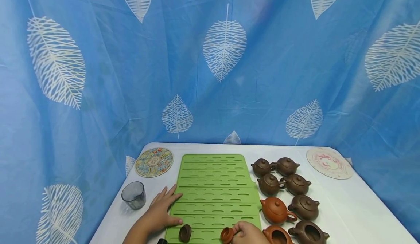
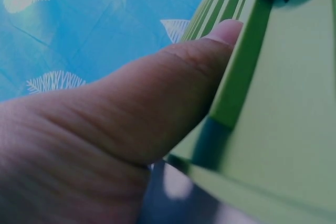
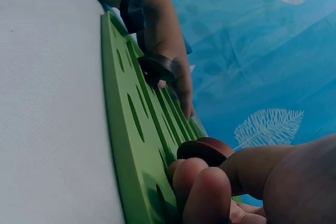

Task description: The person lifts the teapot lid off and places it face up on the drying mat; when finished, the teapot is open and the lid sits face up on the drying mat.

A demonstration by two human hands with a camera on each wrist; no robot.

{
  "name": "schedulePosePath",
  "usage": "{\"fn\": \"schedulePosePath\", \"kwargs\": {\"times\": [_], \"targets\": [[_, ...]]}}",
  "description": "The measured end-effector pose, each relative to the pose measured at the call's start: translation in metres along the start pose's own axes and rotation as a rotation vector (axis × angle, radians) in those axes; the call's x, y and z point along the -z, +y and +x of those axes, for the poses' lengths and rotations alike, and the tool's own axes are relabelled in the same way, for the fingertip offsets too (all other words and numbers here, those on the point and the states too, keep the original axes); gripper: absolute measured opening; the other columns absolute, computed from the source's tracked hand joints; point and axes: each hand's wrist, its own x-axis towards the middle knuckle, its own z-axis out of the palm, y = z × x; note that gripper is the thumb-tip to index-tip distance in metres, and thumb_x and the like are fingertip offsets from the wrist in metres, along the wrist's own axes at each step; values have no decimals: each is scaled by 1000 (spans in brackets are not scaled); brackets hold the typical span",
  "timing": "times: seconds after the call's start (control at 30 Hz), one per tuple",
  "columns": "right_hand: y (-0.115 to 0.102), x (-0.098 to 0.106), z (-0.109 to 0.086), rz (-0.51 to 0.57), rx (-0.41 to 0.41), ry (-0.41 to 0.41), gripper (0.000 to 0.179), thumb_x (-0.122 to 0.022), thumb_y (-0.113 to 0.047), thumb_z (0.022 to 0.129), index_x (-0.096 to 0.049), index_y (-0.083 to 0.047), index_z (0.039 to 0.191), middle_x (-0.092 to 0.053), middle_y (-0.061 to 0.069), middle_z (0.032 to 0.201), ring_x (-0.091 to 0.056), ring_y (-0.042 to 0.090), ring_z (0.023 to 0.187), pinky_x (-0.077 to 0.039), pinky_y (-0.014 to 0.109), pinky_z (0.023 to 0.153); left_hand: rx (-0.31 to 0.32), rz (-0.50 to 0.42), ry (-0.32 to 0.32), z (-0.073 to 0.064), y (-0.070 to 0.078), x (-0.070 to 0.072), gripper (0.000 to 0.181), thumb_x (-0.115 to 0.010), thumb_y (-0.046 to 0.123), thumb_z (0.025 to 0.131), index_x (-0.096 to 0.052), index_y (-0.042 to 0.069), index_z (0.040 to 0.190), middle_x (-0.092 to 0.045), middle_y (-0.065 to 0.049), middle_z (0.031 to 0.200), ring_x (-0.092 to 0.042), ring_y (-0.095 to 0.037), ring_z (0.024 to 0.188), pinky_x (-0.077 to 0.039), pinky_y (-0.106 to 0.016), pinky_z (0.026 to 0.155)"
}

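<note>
In the head view my left hand [image 1: 160, 209] lies with spread fingers along the left edge of a green ridged drying mat [image 1: 213, 195]. Its thumb presses on the mat in the left wrist view, close by a dark brown teapot lid [image 1: 185, 233]. My right hand [image 1: 249, 233] pinches a reddish-brown teapot lid [image 1: 226, 235] over the mat's near right part; the right wrist view shows the thumb and fingertips at this lid's rim [image 3: 206, 150]. Beside that hand stand an uncovered red teapot [image 1: 279, 235] and an uncovered brown teapot [image 1: 310, 232].
Several lidded brown teapots [image 1: 296, 184] and a lidded red teapot [image 1: 275, 210] stand in two columns right of the mat. A grey glass [image 1: 134, 196] and a patterned round coaster [image 1: 154, 162] are at left. A pale round plate [image 1: 329, 162] lies far right.
</note>
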Motion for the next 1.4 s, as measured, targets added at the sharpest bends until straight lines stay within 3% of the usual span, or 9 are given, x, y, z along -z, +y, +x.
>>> {"fn": "schedulePosePath", "kwargs": {"times": [0.37,0.6,1.0,1.13,1.27,1.4], "targets": [[-3,3,-6,6,-27,-47,14,-61,-6,95,-59,-3,108,-54,2,71,-49,16,62,-44,34,64,7,29,-10,-2,6,2,96,-93,50,73,-55,12,153,-24,-17,173,-9,-57,157,-7,-79,120],[-13,10,-15,-76,-2,10,19,-69,-13,96,-57,-6,110,-60,3,75,-55,19,63,-47,39,63,13,21,-7,-3,7,3,96,-93,49,72,-56,12,152,-23,-17,173,-8,-56,157,-6,-79,120],[-48,44,-36,-171,175,190,28,-71,-18,97,-61,-1,116,-63,2,79,-53,11,62,-44,27,55,28,-9,-7,-1,7,2,96,-94,48,71,-56,13,152,-23,-16,173,-8,-55,157,-5,-77,121],[-53,58,-38,-146,167,270,34,-74,-20,97,-60,-1,122,-64,5,84,-56,15,64,-48,28,57,16,-14,1,0,3,1,98,-93,53,70,-57,13,152,-24,-18,173,-9,-57,156,-6,-78,120],[-56,69,-38,-194,112,432,32,-79,-20,94,-63,-6,119,-64,2,84,-59,16,66,-50,28,57,1,-18,-2,0,0,0,100,-90,59,71,-56,14,153,-23,-16,173,-8,-55,157,-5,-78,120],[-56,80,-37,-256,64,530,28,-80,-18,93,-66,-10,115,-65,-1,85,-60,16,71,-50,28,57,-6,-22,0,-1,2,1,100,-90,60,70,-57,15,152,-25,-18,173,-9,-57,156,-5,-79,119]]}}
